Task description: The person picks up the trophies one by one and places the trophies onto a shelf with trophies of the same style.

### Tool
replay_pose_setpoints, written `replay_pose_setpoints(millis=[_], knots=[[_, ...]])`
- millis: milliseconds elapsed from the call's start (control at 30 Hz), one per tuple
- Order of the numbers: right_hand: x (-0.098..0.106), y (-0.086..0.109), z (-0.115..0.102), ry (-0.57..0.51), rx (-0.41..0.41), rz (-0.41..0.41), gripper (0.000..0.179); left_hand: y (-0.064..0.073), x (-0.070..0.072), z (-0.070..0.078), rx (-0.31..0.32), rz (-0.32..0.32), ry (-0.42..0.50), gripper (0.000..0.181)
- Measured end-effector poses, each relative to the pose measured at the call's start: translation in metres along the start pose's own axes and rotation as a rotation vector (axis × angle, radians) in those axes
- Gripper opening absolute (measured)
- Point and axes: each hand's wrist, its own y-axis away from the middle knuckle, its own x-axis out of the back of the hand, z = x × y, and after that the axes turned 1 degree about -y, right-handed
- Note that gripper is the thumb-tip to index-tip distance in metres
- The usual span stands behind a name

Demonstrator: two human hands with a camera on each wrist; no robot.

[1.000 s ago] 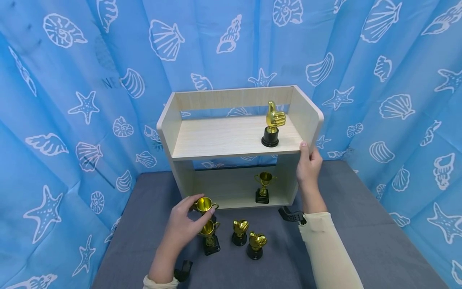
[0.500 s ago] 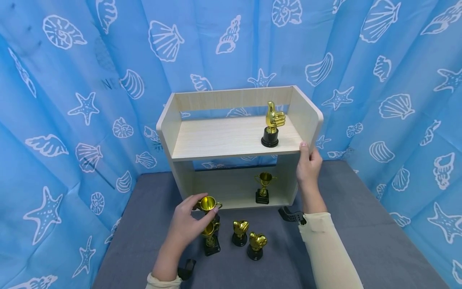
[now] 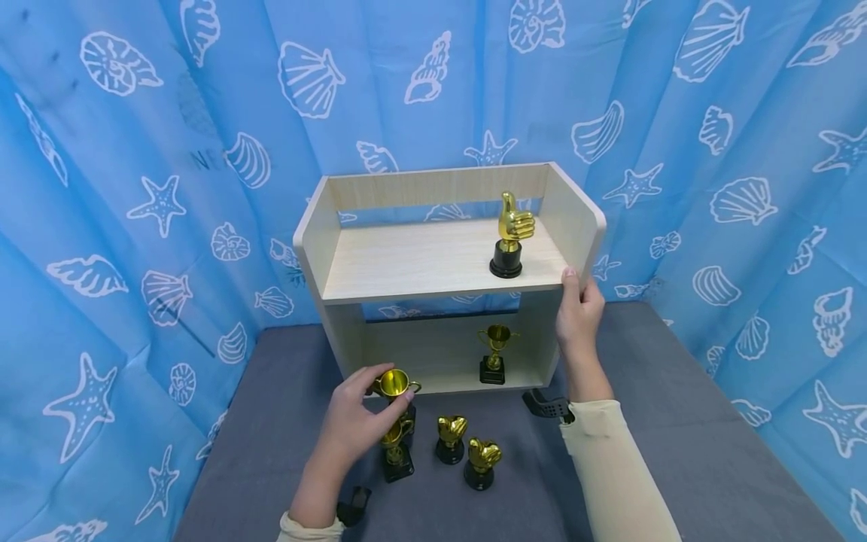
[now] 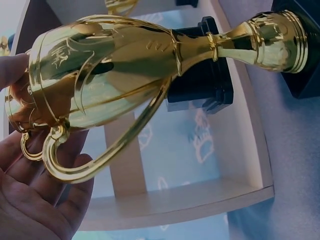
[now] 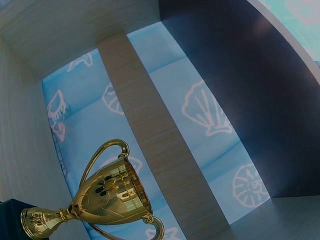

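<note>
My left hand (image 3: 352, 421) holds a gold trophy cup (image 3: 395, 382) by its bowl, thumb and fingers at opposite sides, at the shelf's lower left front. Just in front, a second gold trophy cup (image 3: 396, 458) with a black base stands on the table. That nearer cup seems to fill the left wrist view, hiding much of the held one, whose black base (image 4: 200, 75) shows behind. My right hand (image 3: 579, 312) grips the right side panel of the pale wooden shelf (image 3: 413, 260), thumb in front.
A thumbs-up trophy (image 3: 508, 233) stands on the upper board, a two-handled cup trophy (image 3: 494, 354) on the lower right. Two small gold-topped trophies (image 3: 450, 438) stand on the grey tabletop (image 3: 257, 452) before the shelf. A blue shell-print curtain (image 3: 433, 90) hangs behind.
My left hand has carried the gold trophy cup slightly to the right along the shelf's front edge, slowing in the last half second. My right hand stays on the side panel.
</note>
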Motion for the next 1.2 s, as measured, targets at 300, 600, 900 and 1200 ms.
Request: replay_pose_setpoints(millis=[300,600,900,1200], knots=[[0.0,-0.001,0.001,-0.004,-0.006,0.002,0.053,-0.002,-0.005,-0.001,-0.04,0.002,0.005,0.047],[0.0,0.0,0.001,-0.003,0.004,-0.002,0.053,-0.002,-0.009,0.001,-0.028,-0.01,-0.006,0.048],[0.0,0.0,0.001,0.0,0.008,0.001,0.052,-0.003,-0.013,0.0,-0.025,-0.019,0.016,0.048],[0.0,0.0,0.001,-0.005,0.01,-0.005,0.053,-0.004,-0.016,0.002,-0.036,-0.028,0.017,0.048]])
